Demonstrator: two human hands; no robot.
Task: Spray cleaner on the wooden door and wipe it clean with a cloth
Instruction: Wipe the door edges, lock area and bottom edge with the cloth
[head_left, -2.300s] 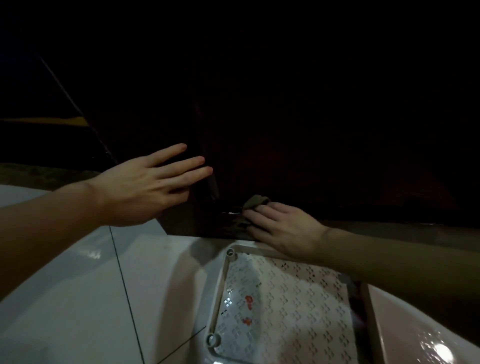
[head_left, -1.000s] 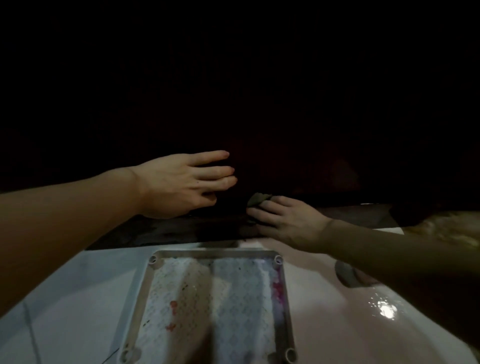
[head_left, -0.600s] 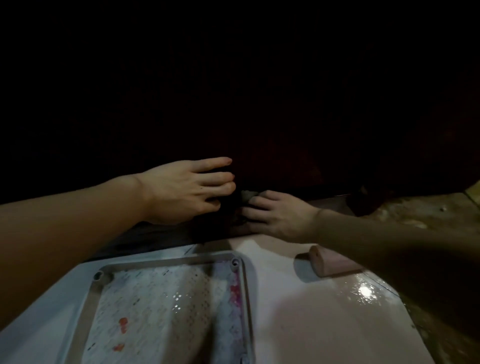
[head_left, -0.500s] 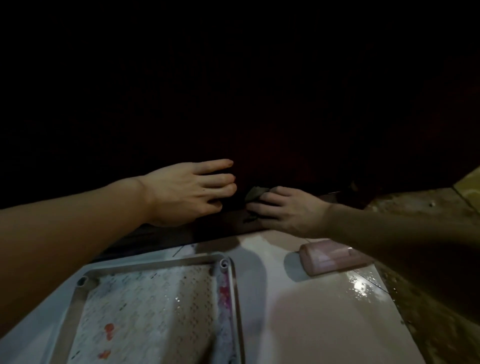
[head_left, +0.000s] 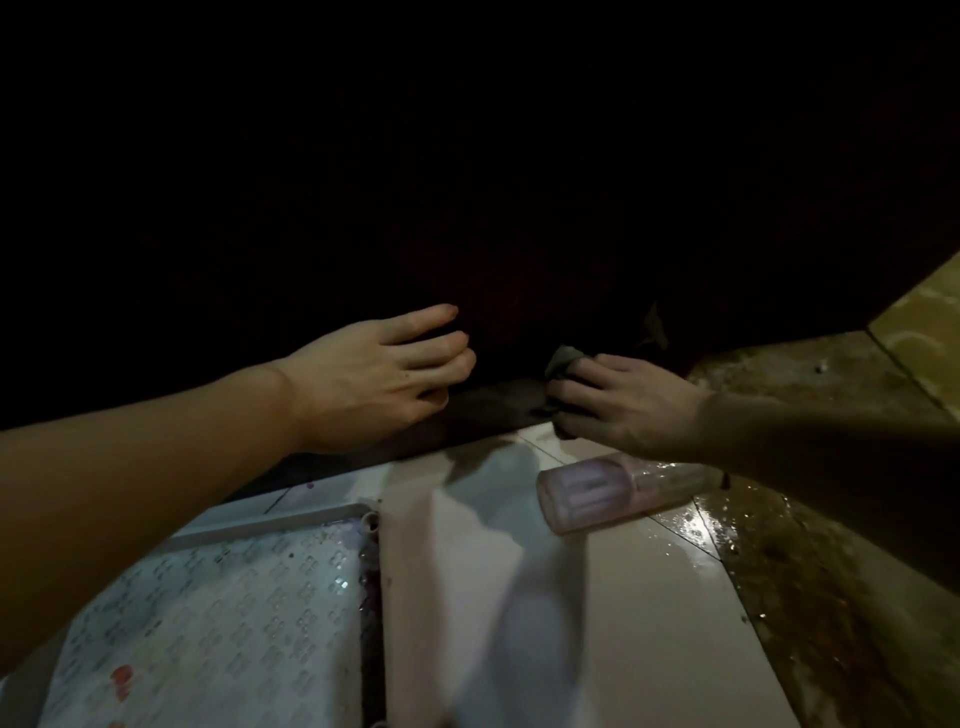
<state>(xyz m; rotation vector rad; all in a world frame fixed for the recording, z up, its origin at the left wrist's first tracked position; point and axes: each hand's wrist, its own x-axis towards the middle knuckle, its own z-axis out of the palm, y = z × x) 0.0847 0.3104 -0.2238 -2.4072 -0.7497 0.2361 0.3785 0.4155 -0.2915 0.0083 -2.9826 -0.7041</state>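
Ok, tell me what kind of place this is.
Probably a dim household doorway, at floor level. A dark wooden door meets glossy, wet white floor tiles; a perforated plastic tray and a pink bottle lie on them. Too dark to tell more.

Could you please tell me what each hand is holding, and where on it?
The right hand grips the bunched cloth, its end poking past the fingertips; the left hand holds nothing.

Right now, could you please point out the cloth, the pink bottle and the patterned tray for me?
cloth (head_left: 563, 359), head view, on the bunched fold above the fingers.
pink bottle (head_left: 587, 493), head view, on its ribbed cap end.
patterned tray (head_left: 270, 530), head view, on its top rim.
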